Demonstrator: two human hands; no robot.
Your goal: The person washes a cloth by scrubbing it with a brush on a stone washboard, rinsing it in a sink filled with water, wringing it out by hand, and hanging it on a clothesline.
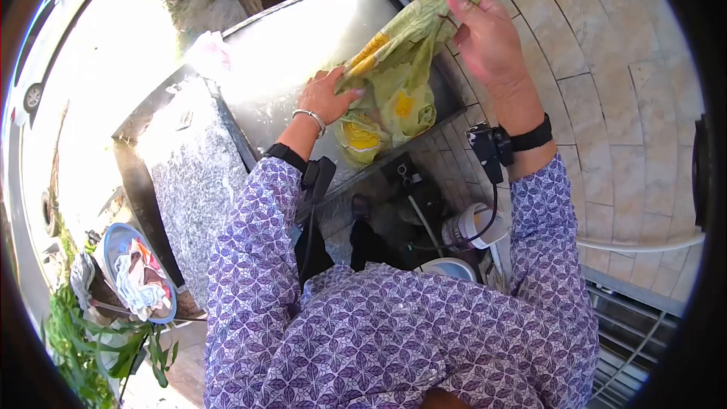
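Green cloth [397,83] with yellow patches, wet-looking, draped over the near edge of the metal table [291,38]; right hand [485,34] raised, fingers clenched on the cloth's upper end, pulling it up at a slant; left hand [326,97] on the cloth's lower part at the table, fingers bent over it, firm grip or just pressing, cannot tell; pinkish-white bundle [208,54] at the table's far left corner; blue basin [140,273] of clothes lower left.
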